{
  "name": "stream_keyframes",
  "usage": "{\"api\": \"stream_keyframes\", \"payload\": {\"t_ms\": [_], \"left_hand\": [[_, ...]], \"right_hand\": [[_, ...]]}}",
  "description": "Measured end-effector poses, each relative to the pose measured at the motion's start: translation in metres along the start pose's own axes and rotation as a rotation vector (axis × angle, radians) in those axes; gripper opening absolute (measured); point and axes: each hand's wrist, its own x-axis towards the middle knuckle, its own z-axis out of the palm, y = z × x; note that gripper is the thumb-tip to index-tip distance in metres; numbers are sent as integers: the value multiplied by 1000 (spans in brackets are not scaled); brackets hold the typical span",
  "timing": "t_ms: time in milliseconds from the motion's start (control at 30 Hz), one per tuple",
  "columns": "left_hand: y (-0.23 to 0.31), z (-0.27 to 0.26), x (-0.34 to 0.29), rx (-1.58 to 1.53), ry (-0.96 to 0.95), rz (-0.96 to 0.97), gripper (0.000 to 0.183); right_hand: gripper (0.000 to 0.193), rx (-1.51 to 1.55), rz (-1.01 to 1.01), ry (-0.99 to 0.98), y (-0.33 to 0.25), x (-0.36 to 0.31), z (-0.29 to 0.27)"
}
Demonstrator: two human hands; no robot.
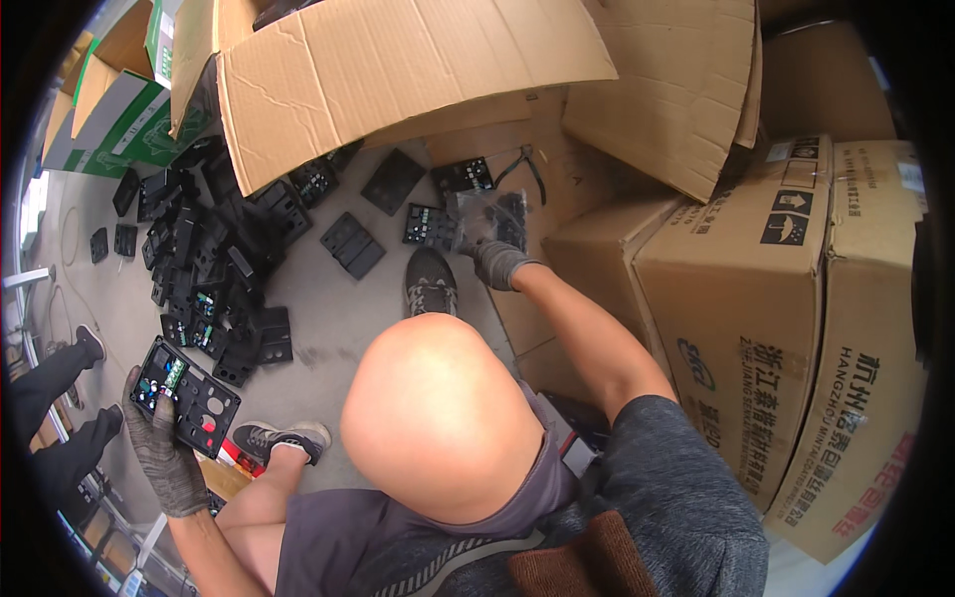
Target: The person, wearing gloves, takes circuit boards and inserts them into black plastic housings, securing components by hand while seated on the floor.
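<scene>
My left hand, in a grey knit glove, grips a black plastic housing with a circuit board fitted in one end. The thumb lies across the housing near a green terminal strip. My right hand, gloved as well, is reached forward with its fingers closed at the near edge of a clear plastic bag of dark parts. Its fingertips are partly hidden and slightly blurred. Beside the bag, to its left, lies a black housing with a board; another such housing lies just behind.
A large heap of black housings covers the floor at left. Two black covers lie between it and my shoe. An open carton's flap overhangs the far side. Taped cartons stand at right. Another person's legs show at far left.
</scene>
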Motion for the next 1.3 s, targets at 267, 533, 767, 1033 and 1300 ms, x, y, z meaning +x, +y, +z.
{"api": "stream_keyframes", "payload": {"t_ms": [267,533,767,1033,1300], "left_hand": [[-10,4,5,-67,-13,-49,56],[-12,5,2,-59,1,-36,57],[-19,1,-1,-29,6,-2,59],[-4,10,-12,24,9,-32,59],[-10,28,2,-41,-71,-70,58]], "right_hand": [[61,-212,-169,32,-6,22,-4],[43,-556,163,230,23,80,8],[33,-370,455,534,-8,45,6],[31,-587,-126,733,57,47,32],[47,-226,135,357,77,57,74]]}}
